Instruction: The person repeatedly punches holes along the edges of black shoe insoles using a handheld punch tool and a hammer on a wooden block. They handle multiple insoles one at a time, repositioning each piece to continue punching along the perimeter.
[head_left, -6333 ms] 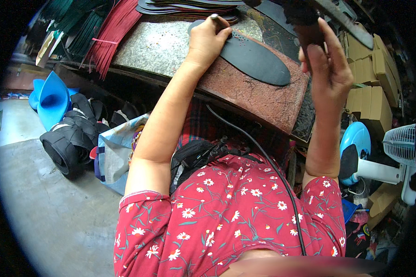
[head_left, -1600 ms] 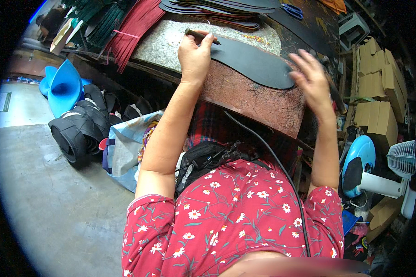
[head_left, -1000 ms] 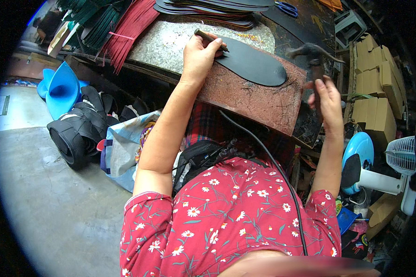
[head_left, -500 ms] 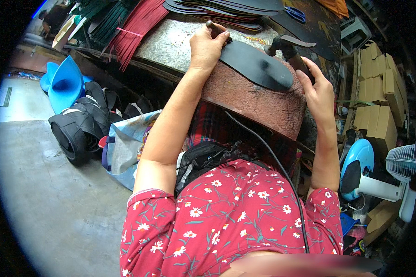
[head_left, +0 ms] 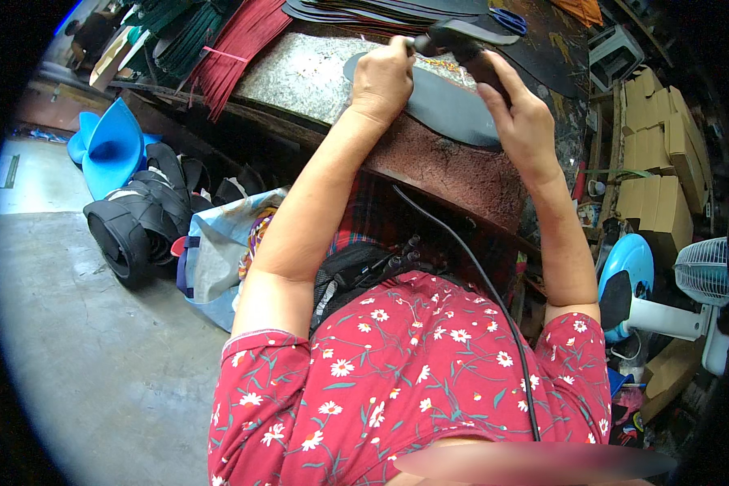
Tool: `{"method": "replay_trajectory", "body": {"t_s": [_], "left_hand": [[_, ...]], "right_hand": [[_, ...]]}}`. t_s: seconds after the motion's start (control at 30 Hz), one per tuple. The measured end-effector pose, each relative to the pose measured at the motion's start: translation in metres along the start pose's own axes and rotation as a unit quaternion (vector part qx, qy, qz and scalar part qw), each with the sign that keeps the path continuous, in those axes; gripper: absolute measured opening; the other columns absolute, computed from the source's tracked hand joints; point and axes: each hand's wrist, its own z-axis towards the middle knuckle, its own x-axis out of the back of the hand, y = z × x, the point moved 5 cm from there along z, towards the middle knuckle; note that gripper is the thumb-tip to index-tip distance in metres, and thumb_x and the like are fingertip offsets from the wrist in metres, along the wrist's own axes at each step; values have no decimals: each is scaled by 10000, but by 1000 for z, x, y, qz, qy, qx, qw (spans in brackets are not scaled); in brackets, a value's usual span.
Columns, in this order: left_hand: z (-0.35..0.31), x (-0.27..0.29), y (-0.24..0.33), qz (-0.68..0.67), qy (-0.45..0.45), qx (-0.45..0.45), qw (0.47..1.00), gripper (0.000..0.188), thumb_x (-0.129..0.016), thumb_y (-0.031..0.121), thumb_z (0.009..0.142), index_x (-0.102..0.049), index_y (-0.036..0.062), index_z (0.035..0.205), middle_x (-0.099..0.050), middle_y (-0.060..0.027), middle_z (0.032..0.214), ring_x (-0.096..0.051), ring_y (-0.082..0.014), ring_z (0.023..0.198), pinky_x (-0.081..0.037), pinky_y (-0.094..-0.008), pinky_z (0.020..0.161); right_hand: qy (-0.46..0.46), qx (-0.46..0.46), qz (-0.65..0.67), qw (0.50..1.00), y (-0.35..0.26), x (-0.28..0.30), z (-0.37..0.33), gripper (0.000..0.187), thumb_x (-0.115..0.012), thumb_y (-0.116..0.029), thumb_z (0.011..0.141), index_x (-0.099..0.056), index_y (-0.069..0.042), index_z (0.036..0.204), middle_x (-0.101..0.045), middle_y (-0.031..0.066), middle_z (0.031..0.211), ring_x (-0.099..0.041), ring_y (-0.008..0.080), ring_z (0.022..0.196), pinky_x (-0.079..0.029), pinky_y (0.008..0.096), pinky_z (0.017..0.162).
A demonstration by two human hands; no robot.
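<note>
A dark grey shoe-sole-shaped sheet [head_left: 449, 108] lies flat across the worn reddish-brown block [head_left: 462, 174] and the pale slab behind it. My left hand [head_left: 383, 79] is closed in a fist over the sheet, gripping a short dark punch that its fingers mostly hide. My right hand [head_left: 520, 117] is wrapped round the dark handle of a claw hammer [head_left: 452, 39]. The hammer's head is right beside the top of my left fist, at the punch's end; whether they touch I cannot tell.
Stacked dark sheets [head_left: 364, 14] and blue-handled scissors [head_left: 508, 22] lie at the back. Red strips [head_left: 239, 53] hang over the bench's left edge. A bag [head_left: 219, 259] and black rolls [head_left: 134, 227] stand at left. Cardboard boxes [head_left: 656, 202] and a fan [head_left: 701, 279] are at right.
My left hand has moved right along the sheet with the punch. My right hand has brought the hammer left and up, to my left fist. The sheet has shifted and turned slightly.
</note>
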Motion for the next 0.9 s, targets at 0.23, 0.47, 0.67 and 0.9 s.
{"method": "replay_trajectory", "body": {"t_s": [0.23,0.47,0.67,0.9], "left_hand": [[-4,-20,-45,-463,4,236,855,81,-671,67,909,-657,-6,943,-697,-85,864,-684,-140,744,-580,-238,669],[-2,-8,-24,-240,3,121,963,154,-728,125,870,-671,26,972,-720,-79,823,-697,-152,742,-555,-280,681],[-2,-6,13,-22,21,-12,999,122,-678,160,868,-647,66,937,-685,-189,799,-688,-351,753,-547,-414,663],[-5,-27,-30,-439,-11,212,873,68,-642,63,924,-658,7,960,-711,-73,856,-694,-140,760,-570,-267,652]], "right_hand": [[-44,-79,-66,994,45,-1,-32,428,-648,-347,923,-580,-248,1334,-710,141,1055,-689,339,950,-545,403,782],[85,58,86,991,-7,47,-12,401,-679,-256,917,-612,-188,1307,-712,152,1068,-714,269,969,-557,358,768],[1,7,-41,999,0,13,-15,399,-659,-307,916,-601,-218,1301,-682,140,1142,-675,353,970,-549,388,798],[-10,-69,-27,997,44,16,-39,418,-658,-341,913,-600,-239,1314,-693,124,1133,-689,331,970,-545,395,795]]}}
